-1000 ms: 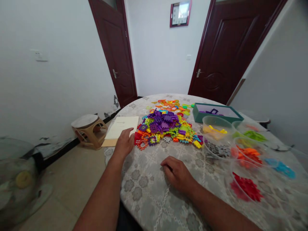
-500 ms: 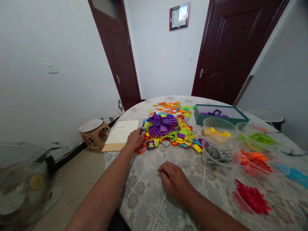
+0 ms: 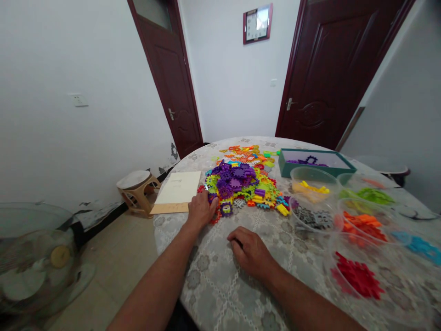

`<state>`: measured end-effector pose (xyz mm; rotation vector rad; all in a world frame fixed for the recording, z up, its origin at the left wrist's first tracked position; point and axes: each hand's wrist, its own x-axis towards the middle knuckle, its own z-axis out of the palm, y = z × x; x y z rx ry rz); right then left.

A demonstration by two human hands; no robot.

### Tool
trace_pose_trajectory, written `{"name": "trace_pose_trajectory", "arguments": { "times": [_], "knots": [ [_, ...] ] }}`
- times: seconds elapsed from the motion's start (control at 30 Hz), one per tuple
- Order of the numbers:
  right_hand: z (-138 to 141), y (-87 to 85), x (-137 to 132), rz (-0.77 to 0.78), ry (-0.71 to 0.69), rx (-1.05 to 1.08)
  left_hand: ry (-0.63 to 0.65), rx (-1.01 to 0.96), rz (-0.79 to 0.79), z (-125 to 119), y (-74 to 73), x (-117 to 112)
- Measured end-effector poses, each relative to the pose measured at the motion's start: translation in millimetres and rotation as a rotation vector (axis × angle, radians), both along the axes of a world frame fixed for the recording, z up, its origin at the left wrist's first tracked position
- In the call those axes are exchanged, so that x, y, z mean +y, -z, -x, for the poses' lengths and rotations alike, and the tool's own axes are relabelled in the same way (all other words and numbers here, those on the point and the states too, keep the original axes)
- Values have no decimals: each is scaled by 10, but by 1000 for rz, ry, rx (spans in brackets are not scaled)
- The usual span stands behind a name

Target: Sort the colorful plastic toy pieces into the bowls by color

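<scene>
My left hand (image 3: 202,210) rests on the near edge of a heap of interlocking plastic toy pieces (image 3: 248,188), its fingertips among them, beside a small purple piece (image 3: 226,209). Purple pieces (image 3: 229,177) lie mostly on top of the heap, with green, yellow and orange ones around them. My right hand (image 3: 248,252) lies on the grey floral tablecloth (image 3: 213,280) with its fingers curled, nearer me than the heap and touching none of it. A sheet of cream paper (image 3: 178,188) lies left of my left hand.
Clear plastic bowls along the right side hold sorted yellow (image 3: 310,186), grey (image 3: 312,217), orange (image 3: 361,226), green (image 3: 375,196) and red (image 3: 358,276) pieces. A teal tray (image 3: 316,162) holds purple pieces behind them. The round table's edge curves left, near a stool (image 3: 136,191) and a fan (image 3: 34,262).
My left hand has slid right, from the paper's corner into the heap's near edge. The view has shifted slightly. My right hand has barely moved.
</scene>
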<state>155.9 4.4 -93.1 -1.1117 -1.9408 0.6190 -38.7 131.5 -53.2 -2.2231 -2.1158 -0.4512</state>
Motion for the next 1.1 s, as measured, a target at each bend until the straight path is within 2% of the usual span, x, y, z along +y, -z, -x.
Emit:
{"name": "trace_pose_trajectory", "arguments": {
  "times": [0.13, 0.3, 0.37, 0.47, 0.57, 0.67, 0.8, 0.93, 1.1],
  "knots": [
    [-7, -12, 20, -48, 39, 62, 28, -1, 4, -92, -7, -240],
    [-83, -5, 74, -158, 85, 80, 122, -31, 0, -229, 14, -564],
    [-149, 1, 95, -175, 107, 34, 180, -67, -3, -272, 39, -673],
    [-257, 6, 124, -178, 161, -30, 349, -161, 8, -295, 83, -798],
    [-353, 8, 159, -172, 212, -73, 539, -262, 21, -272, 111, -872],
    [-438, 7, 194, -155, 256, -112, 629, -307, 27, -231, 96, -906],
    [-523, -61, 177, -112, 246, -202, 678, -240, 68, -153, 14, -942],
    [-544, -242, 59, -26, 148, -360, 703, -137, 208, 2, -53, -1003],
    [-525, -388, -28, 86, 86, -412, 749, -79, 295, 161, -24, -1011]
  ]
}}
